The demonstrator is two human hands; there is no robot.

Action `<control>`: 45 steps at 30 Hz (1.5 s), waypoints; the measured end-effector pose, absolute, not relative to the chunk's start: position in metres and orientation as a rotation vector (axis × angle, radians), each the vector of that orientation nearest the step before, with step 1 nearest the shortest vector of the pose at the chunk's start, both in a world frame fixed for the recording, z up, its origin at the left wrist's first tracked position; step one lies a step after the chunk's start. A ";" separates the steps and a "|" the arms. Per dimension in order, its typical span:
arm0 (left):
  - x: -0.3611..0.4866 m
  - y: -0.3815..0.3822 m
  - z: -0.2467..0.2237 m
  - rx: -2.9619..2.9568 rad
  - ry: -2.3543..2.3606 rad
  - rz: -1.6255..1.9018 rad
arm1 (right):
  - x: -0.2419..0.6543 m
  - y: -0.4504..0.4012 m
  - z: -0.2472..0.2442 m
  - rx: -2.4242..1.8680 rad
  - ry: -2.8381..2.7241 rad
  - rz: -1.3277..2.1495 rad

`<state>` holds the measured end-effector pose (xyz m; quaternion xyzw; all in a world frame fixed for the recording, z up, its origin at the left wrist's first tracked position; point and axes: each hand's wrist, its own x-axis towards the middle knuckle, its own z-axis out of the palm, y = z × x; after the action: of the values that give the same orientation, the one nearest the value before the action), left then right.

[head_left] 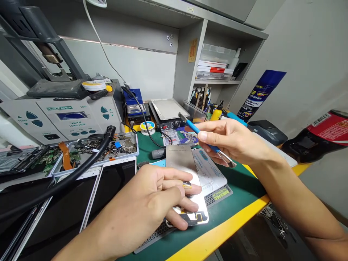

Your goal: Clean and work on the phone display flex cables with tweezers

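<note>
My left hand [163,203] rests over a silver flat device part [181,156], its fingers apart. Between its fingers shows a small dark and yellow piece [187,185]; whether they grip it is unclear. The device part's lower end has black and yellow-lined pieces. My right hand [225,139] is raised to the right, closed on a blue-handled tool [193,126] with metal ends, held slanted above a white printed sheet [209,174]. The tool touches nothing else visible.
Several dark-screened devices [114,185] and a tray of circuit boards [129,143] lie left, crossed by a black hose [100,156]. A grey soldering station [67,116] stands behind. At the right are a blue spray can [258,94] and a dark bottle [315,137].
</note>
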<state>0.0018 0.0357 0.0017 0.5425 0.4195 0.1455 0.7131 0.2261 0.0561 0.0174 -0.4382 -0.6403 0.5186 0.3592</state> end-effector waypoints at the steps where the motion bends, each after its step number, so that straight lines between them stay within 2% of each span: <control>1: 0.002 0.036 0.002 1.197 0.935 0.315 | 0.227 0.057 0.017 -1.144 -1.642 1.307; 6: 0.001 0.035 -0.001 1.205 0.920 0.353 | 0.227 0.058 0.014 -1.178 -1.591 1.179; 9: 0.001 0.034 -0.001 1.198 0.922 0.370 | 0.226 0.056 0.014 -1.113 -1.568 1.218; 21: 0.003 0.033 -0.002 1.193 0.959 0.425 | 0.234 0.059 0.023 -0.677 -1.182 1.767; 29: 0.001 0.035 -0.003 1.185 0.934 0.382 | 0.210 0.043 0.014 -0.825 -1.256 1.322; 38: 0.003 0.036 -0.002 1.242 0.831 0.339 | 0.202 0.016 0.005 -0.962 -1.509 1.117; 45: 0.004 0.036 0.003 1.268 0.832 0.353 | 0.201 0.016 -0.003 -0.877 -1.622 1.105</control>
<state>0.0044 0.0361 0.0035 0.5719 0.3750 0.1594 0.7119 0.2010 0.0157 -0.0032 -0.3586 -0.6636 0.4522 0.4759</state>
